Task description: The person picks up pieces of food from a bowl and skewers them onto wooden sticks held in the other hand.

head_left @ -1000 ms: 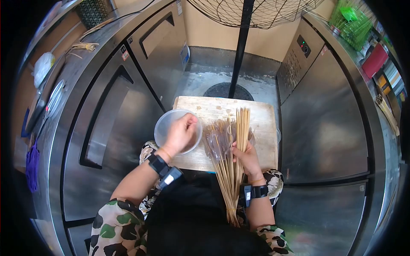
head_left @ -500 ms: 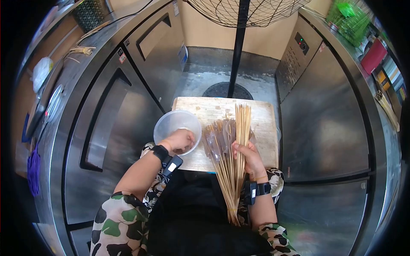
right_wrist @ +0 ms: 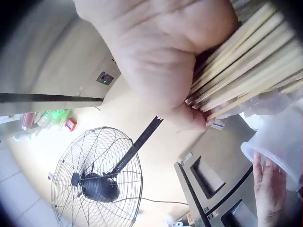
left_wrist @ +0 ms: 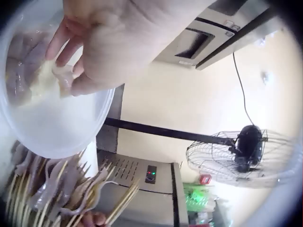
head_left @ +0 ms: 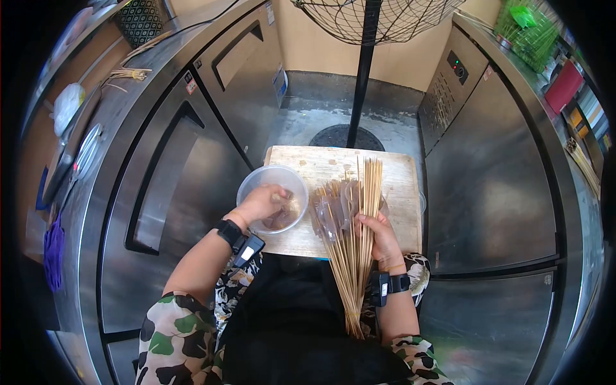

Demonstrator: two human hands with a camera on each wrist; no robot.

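Observation:
The left hand (head_left: 264, 202) reaches into a clear round tub (head_left: 249, 181); in the left wrist view the hand (left_wrist: 102, 49) pinches a pale, wet piece (left_wrist: 64, 79) between thumb and fingers, above more such pieces (left_wrist: 21, 71) in the tub. The right hand (head_left: 380, 237) grips a thick bundle of wooden skewers (head_left: 371, 186), points up. Against its left side lie skewers with flat greyish pieces (head_left: 330, 208) threaded near their tips. In the right wrist view the bundle (right_wrist: 251, 61) passes through the curled right hand (right_wrist: 161, 52).
The tub and skewers are over a light wooden board (head_left: 321, 157) at the person's knees. Steel cabinets (head_left: 491, 173) stand on both sides. Beyond the board rises a fan's black pole (head_left: 361, 96). Loose sticks (head_left: 131, 74) lie on the left counter.
The left hand came down from above the tub into it and now pinches a piece there. The right hand keeps its grip on the skewers, with little movement.

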